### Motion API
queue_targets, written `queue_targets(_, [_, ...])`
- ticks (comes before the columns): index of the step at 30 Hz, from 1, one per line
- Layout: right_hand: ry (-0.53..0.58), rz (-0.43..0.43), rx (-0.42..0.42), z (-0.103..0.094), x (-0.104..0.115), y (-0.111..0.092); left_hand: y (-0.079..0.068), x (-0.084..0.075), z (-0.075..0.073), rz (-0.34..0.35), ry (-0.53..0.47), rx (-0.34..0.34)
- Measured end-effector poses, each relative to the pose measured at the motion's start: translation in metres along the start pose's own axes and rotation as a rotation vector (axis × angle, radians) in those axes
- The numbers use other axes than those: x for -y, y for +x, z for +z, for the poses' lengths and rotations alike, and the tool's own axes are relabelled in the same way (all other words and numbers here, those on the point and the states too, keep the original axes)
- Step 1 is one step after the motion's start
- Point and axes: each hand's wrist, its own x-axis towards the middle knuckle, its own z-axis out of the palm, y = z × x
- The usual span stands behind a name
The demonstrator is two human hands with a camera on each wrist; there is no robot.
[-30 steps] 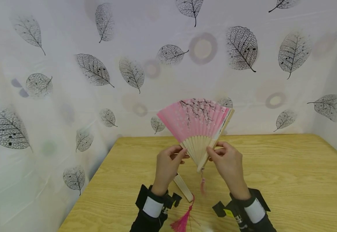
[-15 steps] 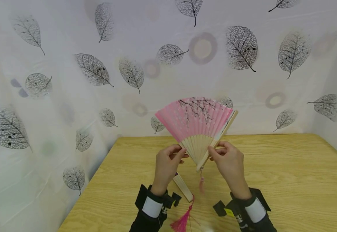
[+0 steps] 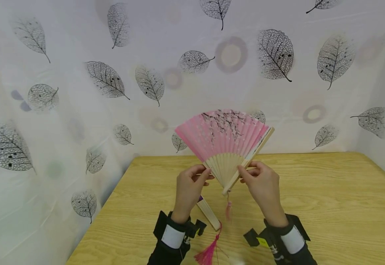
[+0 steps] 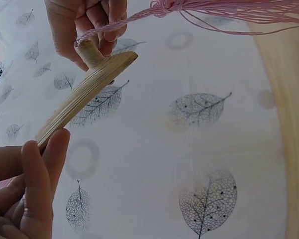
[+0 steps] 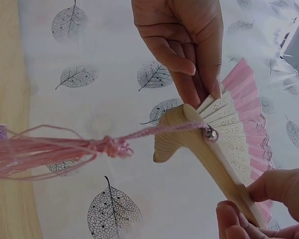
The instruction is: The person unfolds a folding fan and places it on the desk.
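A pink folding fan (image 3: 225,134) with dark blossom branches and pale wooden ribs is held up, partly spread, above the table. My left hand (image 3: 189,189) pinches its left outer rib between thumb and fingers. With thumb and fingers, my right hand (image 3: 263,189) grips the thicker right guard stick. From the pivot at the bottom hangs a light pink tassel (image 3: 228,210), seen close up in the right wrist view with its braided cord. In the left wrist view the wooden ribs (image 4: 84,94) appear edge-on between both hands.
A second, folded fan (image 3: 209,213) lies on the wooden table (image 3: 328,206) below the hands, partly hidden by the left hand. Its bright pink tassel (image 3: 207,252) spreads toward the front. Behind the table hangs a white leaf-printed curtain (image 3: 192,95).
The pink fan has spread a little wider. Its left edge has moved left and its right guard has tilted further right, the hands drawing slightly apart.
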Motion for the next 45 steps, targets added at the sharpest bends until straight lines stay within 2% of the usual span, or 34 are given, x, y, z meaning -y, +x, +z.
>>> queue_targets(3, [-0.002,-0.002,0.0,-0.001,0.0,-0.001,0.002,0.012,0.001,0.022,-0.006,-0.007])
queue_targets(10, [-0.02,0.005,0.007,0.0,-0.002,0.001,0.002,0.012,0.0,0.021,-0.002,-0.012])
queue_targets(14, [-0.008,-0.011,-0.007,0.0,-0.003,0.001,0.003,0.008,-0.001,-0.01,-0.006,-0.015])
queue_targets(21, [0.004,-0.017,-0.021,0.0,-0.003,0.001,-0.003,-0.018,-0.003,-0.014,-0.005,-0.032])
queue_targets(31, [-0.011,-0.01,-0.013,-0.001,-0.002,0.002,-0.002,-0.02,-0.004,-0.021,-0.026,-0.059])
queue_targets(45, [0.023,0.006,0.004,-0.003,-0.003,0.003,-0.001,-0.016,-0.004,0.022,-0.028,-0.079])
